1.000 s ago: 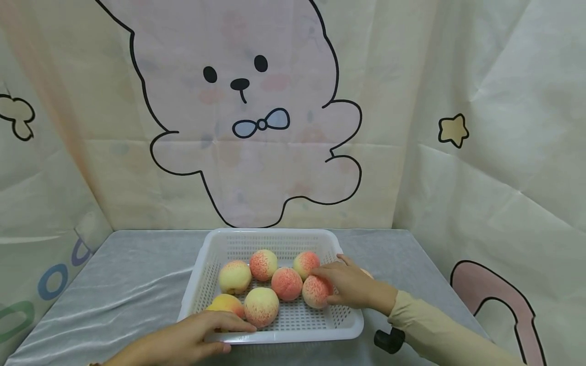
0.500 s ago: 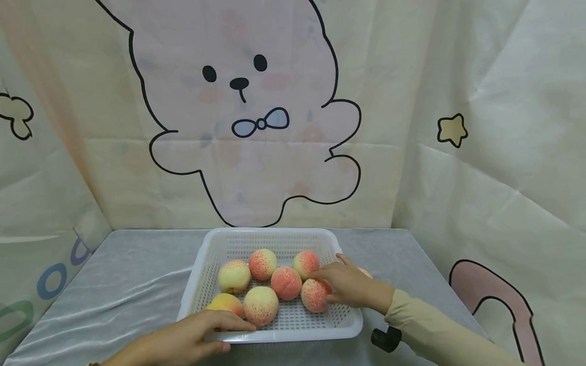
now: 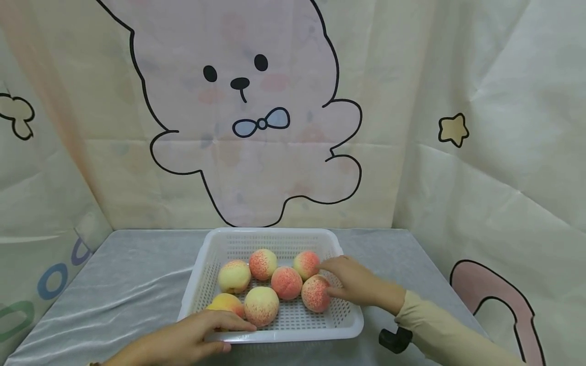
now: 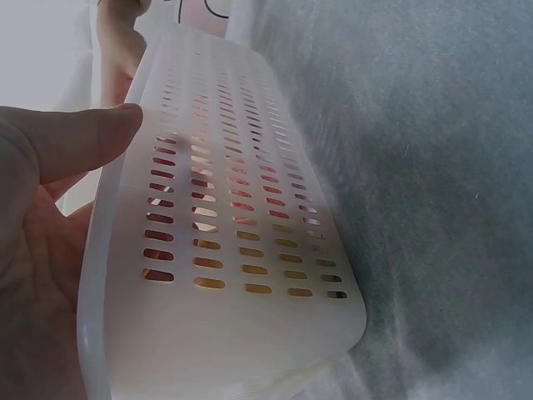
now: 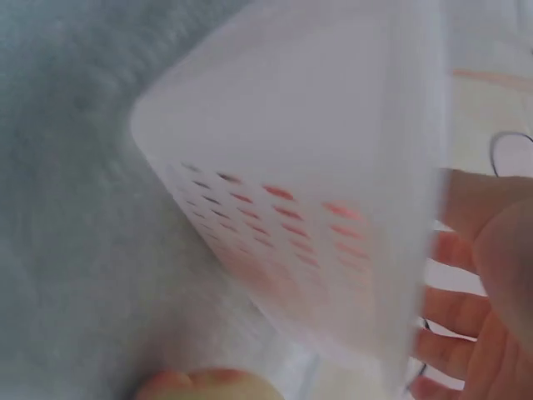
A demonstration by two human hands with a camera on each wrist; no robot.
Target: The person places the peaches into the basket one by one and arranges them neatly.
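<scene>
A white perforated basket (image 3: 284, 336) sits on the grey cloth with several peaches inside. At its near left corner my left hand (image 3: 197, 333) grips the rim; the left wrist view has the thumb (image 4: 87, 142) outside the wall and the fingers behind it. My right hand (image 3: 359, 282) reaches over the right side wall, fingers loosely spread in the right wrist view. Its fingertips are right at the speckled red peach (image 3: 315, 294), near another peach (image 3: 306, 264) behind. A yellow peach (image 3: 226, 304) lies partly hidden beside my left hand.
Outside the basket, on its right, another peach (image 5: 212, 387) rests on the cloth, hidden by my hand in the head view. A printed bear curtain (image 3: 256, 168) hangs behind the table (image 3: 142, 269), with curtains on both sides.
My right hand has loosened from the speckled red peach and drawn slightly back to the right. The peach stays in the basket. The left hand keeps its hold on the rim.
</scene>
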